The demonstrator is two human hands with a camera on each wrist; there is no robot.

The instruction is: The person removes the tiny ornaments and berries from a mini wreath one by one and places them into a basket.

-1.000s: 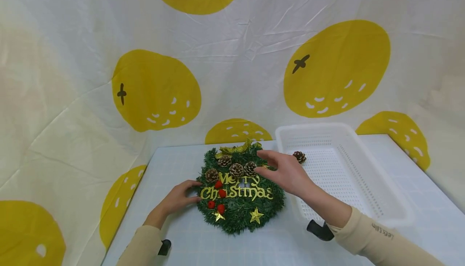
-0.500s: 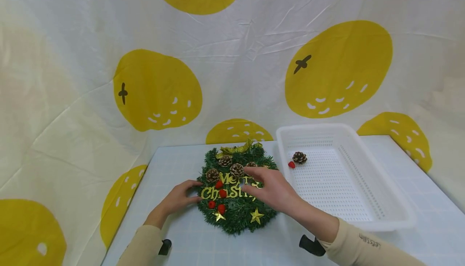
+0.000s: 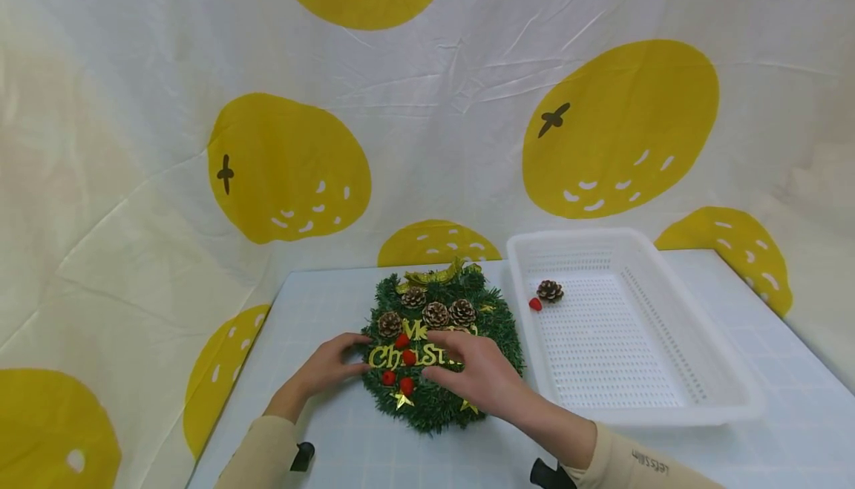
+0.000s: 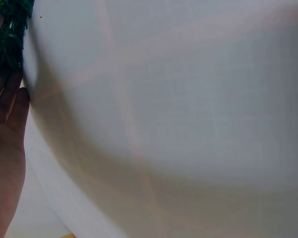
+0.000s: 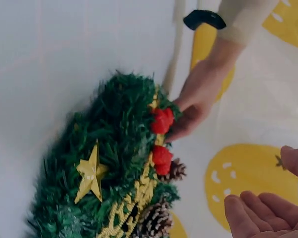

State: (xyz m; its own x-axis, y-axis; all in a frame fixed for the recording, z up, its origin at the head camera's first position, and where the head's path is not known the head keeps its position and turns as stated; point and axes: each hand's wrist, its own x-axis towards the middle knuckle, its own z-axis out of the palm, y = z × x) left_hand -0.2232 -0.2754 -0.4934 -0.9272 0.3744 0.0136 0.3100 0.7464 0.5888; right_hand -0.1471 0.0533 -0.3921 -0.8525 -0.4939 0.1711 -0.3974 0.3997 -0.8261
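A green Christmas wreath (image 3: 434, 407) lies on the table, with pine cones (image 3: 436, 314), red berries (image 3: 407, 386), gold stars (image 3: 401, 400) and gold "Merry Christmas" lettering (image 3: 382, 356). My left hand (image 3: 327, 360) touches its left edge, thumb and fingers apart. In the left wrist view, fairly straight fingers (image 4: 18, 109) reach the greenery. Over the right half of the wreath hovers my right hand (image 3: 484, 374), covering part of the lettering and a star. Nothing shows between its spread thumb and fingers (image 5: 260, 213); the right wrist view shows them apart from the wreath.
A white perforated basket (image 3: 721, 355) stands right of the wreath. Inside, near its left wall, lie a pine cone (image 3: 551, 291) and a red berry (image 3: 535, 303). A curtain (image 3: 441, 162) with yellow fruit print hangs behind the pale table (image 3: 374, 459).
My right hand has moved left and down across the wreath, uncovering the right pine cone on it and the red berry in the basket. The left hand stays where it was.
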